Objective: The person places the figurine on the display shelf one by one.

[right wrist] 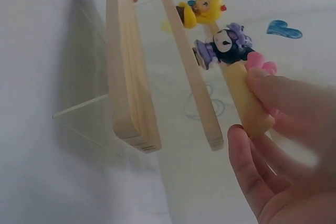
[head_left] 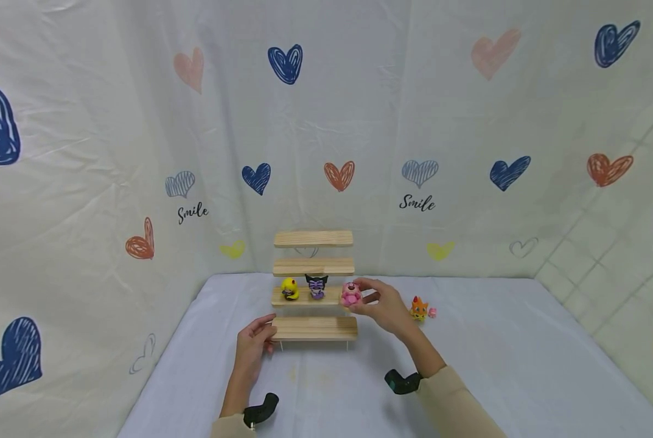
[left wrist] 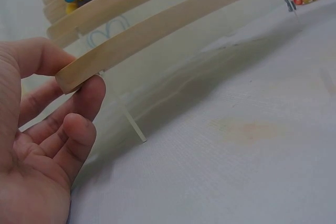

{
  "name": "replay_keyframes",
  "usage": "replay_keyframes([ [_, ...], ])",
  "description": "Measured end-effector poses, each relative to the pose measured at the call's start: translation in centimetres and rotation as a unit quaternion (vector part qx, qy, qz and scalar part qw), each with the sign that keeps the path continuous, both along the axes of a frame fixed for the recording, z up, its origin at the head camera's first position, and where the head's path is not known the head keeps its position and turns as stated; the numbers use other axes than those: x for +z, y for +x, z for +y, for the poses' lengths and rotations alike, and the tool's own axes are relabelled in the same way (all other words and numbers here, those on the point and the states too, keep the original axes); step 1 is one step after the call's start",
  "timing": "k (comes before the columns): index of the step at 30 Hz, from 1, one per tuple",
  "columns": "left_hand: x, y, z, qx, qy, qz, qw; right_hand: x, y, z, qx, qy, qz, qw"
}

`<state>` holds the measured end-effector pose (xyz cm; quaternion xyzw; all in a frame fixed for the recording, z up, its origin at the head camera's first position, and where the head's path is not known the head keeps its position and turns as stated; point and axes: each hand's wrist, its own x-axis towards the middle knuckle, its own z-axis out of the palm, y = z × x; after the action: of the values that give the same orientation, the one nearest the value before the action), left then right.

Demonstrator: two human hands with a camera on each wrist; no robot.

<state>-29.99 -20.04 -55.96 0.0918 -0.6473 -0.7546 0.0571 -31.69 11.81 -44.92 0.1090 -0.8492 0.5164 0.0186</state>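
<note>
A wooden tiered display stand point(head_left: 314, 328) rises in steps at the middle of the table. My left hand point(head_left: 252, 347) pinches the left end of its lowest board, thumb above and fingers beneath, as the left wrist view shows. My right hand point(head_left: 383, 307) holds a pink bear figurine point(head_left: 351, 294) at the right end of the second board; its tan base point(right wrist: 252, 106) faces the right wrist camera. On that same board stand a yellow figurine point(head_left: 289, 289) with blond hair at the left and a black-and-purple figurine point(head_left: 316, 287) in the middle.
Right of the stand, an orange figurine point(head_left: 419, 308) and a small pink piece point(head_left: 433, 312) sit on the white-covered table point(head_left: 326, 401). Thin clear legs point(left wrist: 134, 124) support the lowest board. Behind hangs a white curtain point(head_left: 353, 109) printed with hearts.
</note>
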Motion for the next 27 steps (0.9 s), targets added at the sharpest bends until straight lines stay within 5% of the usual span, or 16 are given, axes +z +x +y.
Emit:
replay_keyframes([
  [27,0.2,0.2,0.0,-0.002,0.003,-0.003,1.0,0.3,-2.0,-1.4,-0.001,0.025,-0.002,0.9997],
])
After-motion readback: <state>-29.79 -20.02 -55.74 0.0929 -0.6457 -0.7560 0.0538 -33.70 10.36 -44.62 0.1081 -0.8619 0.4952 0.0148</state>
